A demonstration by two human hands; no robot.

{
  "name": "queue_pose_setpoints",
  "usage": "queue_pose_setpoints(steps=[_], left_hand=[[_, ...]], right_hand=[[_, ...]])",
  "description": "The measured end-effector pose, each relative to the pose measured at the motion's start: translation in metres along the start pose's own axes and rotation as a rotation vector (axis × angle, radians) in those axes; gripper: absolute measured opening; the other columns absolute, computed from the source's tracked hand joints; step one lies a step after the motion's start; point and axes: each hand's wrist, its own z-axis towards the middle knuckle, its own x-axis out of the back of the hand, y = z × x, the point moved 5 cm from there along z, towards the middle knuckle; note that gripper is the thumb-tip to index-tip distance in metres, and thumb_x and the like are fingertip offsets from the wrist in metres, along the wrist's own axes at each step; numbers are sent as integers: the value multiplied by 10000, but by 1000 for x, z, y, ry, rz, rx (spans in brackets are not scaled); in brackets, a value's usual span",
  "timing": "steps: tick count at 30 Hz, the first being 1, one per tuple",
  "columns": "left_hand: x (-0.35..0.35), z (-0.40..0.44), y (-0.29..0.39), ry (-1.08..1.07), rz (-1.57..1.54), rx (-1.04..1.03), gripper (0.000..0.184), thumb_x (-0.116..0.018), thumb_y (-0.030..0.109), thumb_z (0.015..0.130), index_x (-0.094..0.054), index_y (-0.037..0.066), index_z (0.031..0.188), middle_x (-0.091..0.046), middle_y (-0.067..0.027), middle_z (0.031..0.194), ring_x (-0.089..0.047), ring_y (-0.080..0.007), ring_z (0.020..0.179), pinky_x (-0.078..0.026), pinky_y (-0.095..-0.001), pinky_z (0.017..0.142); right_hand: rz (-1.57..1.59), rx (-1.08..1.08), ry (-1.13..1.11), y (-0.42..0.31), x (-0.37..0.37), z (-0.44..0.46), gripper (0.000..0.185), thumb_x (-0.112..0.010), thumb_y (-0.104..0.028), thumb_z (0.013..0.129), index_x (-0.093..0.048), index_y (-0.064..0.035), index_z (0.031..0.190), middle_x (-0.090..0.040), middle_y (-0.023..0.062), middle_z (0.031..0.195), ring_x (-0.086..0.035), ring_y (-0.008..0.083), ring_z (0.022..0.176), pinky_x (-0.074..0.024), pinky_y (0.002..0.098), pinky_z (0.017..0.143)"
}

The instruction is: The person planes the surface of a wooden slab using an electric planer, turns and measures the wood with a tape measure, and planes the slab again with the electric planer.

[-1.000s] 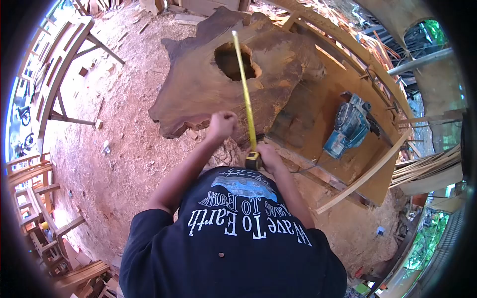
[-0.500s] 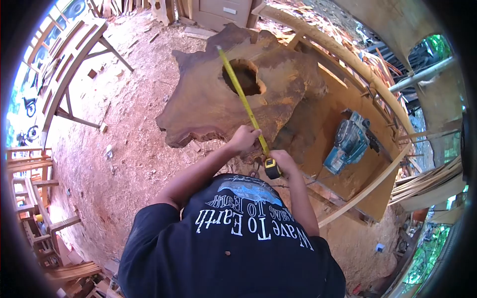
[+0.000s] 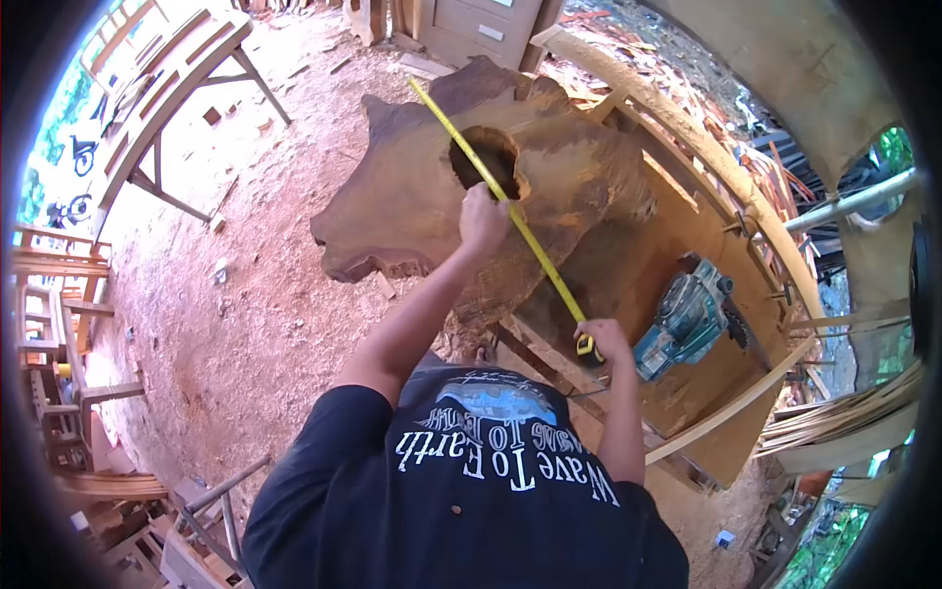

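Note:
A large irregular wood slab (image 3: 397, 201) with a ragged edge and a dark hole (image 3: 473, 165) lies in front of me. The yellow blade (image 3: 547, 260) of a tape measure runs diagonally over the slab and across the hole. My left hand (image 3: 483, 218) is closed on the blade just below the hole. In my right hand (image 3: 606, 339) is the tape measure's black and yellow case (image 3: 588, 348), held near the slab's near right side. The blade's far tip lies near the slab's upper left edge.
A teal chainsaw (image 3: 687, 319) rests on a brown board (image 3: 667, 255) to the right. Curved timber (image 3: 726, 147) edges that side. A wooden frame on legs (image 3: 177, 98) stands at upper left, and wood parts (image 3: 59, 344) are stacked on the left. Sawdust covers the floor (image 3: 245, 324).
My right hand has moved right with the case, and a longer stretch of blade is out. My left hand has moved up along the slab toward the hole. The view has shifted slightly.

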Motion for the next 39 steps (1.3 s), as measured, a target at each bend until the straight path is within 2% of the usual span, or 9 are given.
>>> queue_pose_setpoints(steps=[1, 3, 6, 10, 22, 26, 30, 33, 39], left_hand=[[-11, -16, 7, -71, 37, -82, 531, -728, 249, 844, -550, 25, 1291, -517, -247, 1402, -513, -379, 1280, -449, -484, 1024], [-19, -53, 29, -60, 202, -418, 578, -686, 286, 856, -533, 45, 1359, -476, -203, 1456, -438, -379, 1356, -390, -509, 1098], [-37, -92, 33, -200, 396, -627, 644, -637, 368, 894, -478, 92, 1454, -387, -141, 1563, -314, -336, 1465, -258, -515, 1198], [-40, -88, 31, -284, 350, -627, 646, -581, 444, 933, -457, 138, 1488, -347, -70, 1610, -280, -291, 1497, -188, -495, 1232], [-41, -90, 34, -371, 431, -546, 687, -521, 525, 954, -411, 167, 1529, -314, -28, 1635, -223, -228, 1527, -130, -449, 1256], [-46, -89, 33, -343, 483, -554, 668, -532, 533, 955, -435, 184, 1516, -340, -18, 1624, -243, -223, 1519, -149, -442, 1249], [-46, -89, 32, -292, 462, -591, 663, -544, 539, 954, -452, 183, 1505, -362, -13, 1612, -271, -224, 1508, -178, -447, 1241], [-47, -90, 31, -292, 485, -598, 668, -550, 550, 951, -463, 175, 1497, -364, -6, 1610, -283, -228, 1502, -192, -447, 1238], [-45, -90, 36, -296, 492, -607, 768, -594, 609, 888, -471, 147, 1488, -373, -17, 1604, -283, -225, 1502, -183, -448, 1240]], right_hand=[[104, -59, -24, 6, 2, 11, 236, -690, -201, 868, -763, -3, 764, -697, 51, 707, -613, 123, 658, -488, 308, 657], [109, -15, -51, 2, 10, 28, 250, -688, -203, 870, -757, 4, 749, -696, 48, 705, -622, 130, 660, -488, 309, 653], [126, 8, -71, -8, 17, 35, 265, -682, -213, 874, -754, 7, 745, -692, 52, 696, -625, 134, 653, -484, 310, 645], [152, -6, -161, -14, 18, 47, 280, -669, -251, 892, -760, -8, 787, -696, 57, 726, -620, 135, 642, -487, 303, 636], [161, 4, -228, -31, 14, 87, 271, -665, -237, 899, -761, -4, 801, -703, 63, 741, -632, 138, 659, -493, 299, 641], [147, -5, -228, -28, 19, 88, 289, -658, -255, 907, -769, -6, 811, -709, 77, 750, -628, 141, 637, -495, 315, 610], [202, -115, -287, -30, 27, 75, 429, -616, -394, 969, -772, -15, 843, -664, 48, 704, -581, 124, 593, -481, 304, 591], [195, -106, -301, -22, 31, 70, 463, -577, -420, 986, -773, -21, 854, -652, 34, 696, -573, 125, 579, -474, 297, 575], [321, -170, -363, -14, 34, 64, 438, -533, -378, 999, -749, -14, 888, -671, 56, 715, -616, 144, 560, -505, 293, 539]])
